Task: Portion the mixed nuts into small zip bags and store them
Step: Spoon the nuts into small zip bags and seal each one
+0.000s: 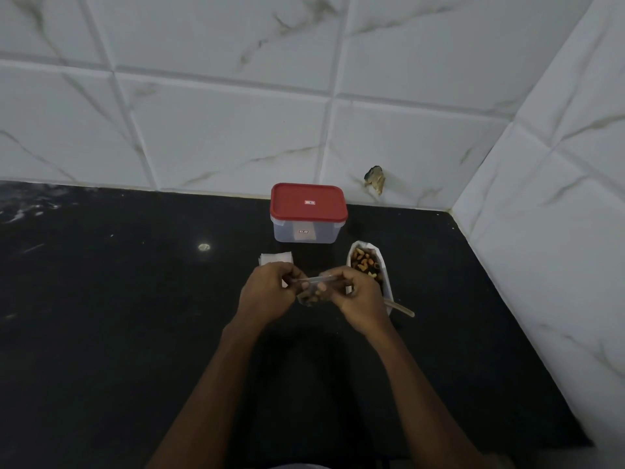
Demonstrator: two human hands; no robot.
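Note:
A small clear zip bag [314, 292] with some nuts in its bottom hangs between my two hands above the black counter. My left hand [267, 292] pinches the bag's top edge at its left end. My right hand [356, 294] pinches the same edge at its right end. Just right of my right hand lies a white tray of mixed nuts [367, 264]; a spoon handle [400, 308] sticks out of its near end. A stack of flat zip bags [275, 258] lies beyond my left hand, partly hidden by it.
A clear plastic box with a red lid [308, 211] stands shut against the tiled back wall [220, 130]. A tiled side wall [558, 214] closes the counter [118, 316] on the right. A chipped hole [374, 179] marks the back wall.

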